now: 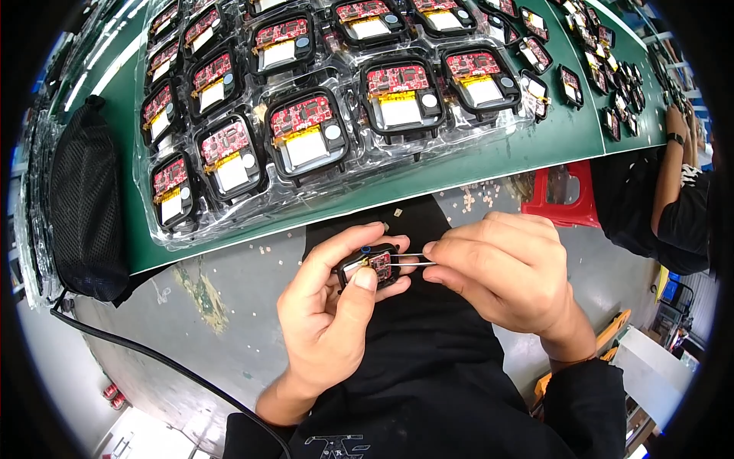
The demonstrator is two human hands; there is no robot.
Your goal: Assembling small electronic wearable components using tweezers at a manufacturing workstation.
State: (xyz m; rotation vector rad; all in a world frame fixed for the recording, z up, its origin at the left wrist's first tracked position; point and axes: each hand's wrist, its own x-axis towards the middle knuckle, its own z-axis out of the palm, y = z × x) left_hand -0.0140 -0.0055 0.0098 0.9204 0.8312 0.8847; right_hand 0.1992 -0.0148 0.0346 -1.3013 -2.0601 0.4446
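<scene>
My left hand [330, 310] is closed around a small black watch case [369, 269], with the thumb pressed on its inside. A red circuit board and a pale battery part show in the case. In my right hand [508, 275] there is a pair of metal tweezers [411, 260], pinched between thumb and fingers. The tweezer tips reach the board's right edge; what they touch there is too small to make out. Both hands are held over my lap, just in front of the bench edge.
A clear plastic tray [252, 206] of several similar open cases lies on the green bench [252, 237]. More loose cases [569, 84] lie at the right. A black mesh pouch [88, 199] with a cable is at the left. A red stool [562, 195] and another person's arm [671, 164] are at the right.
</scene>
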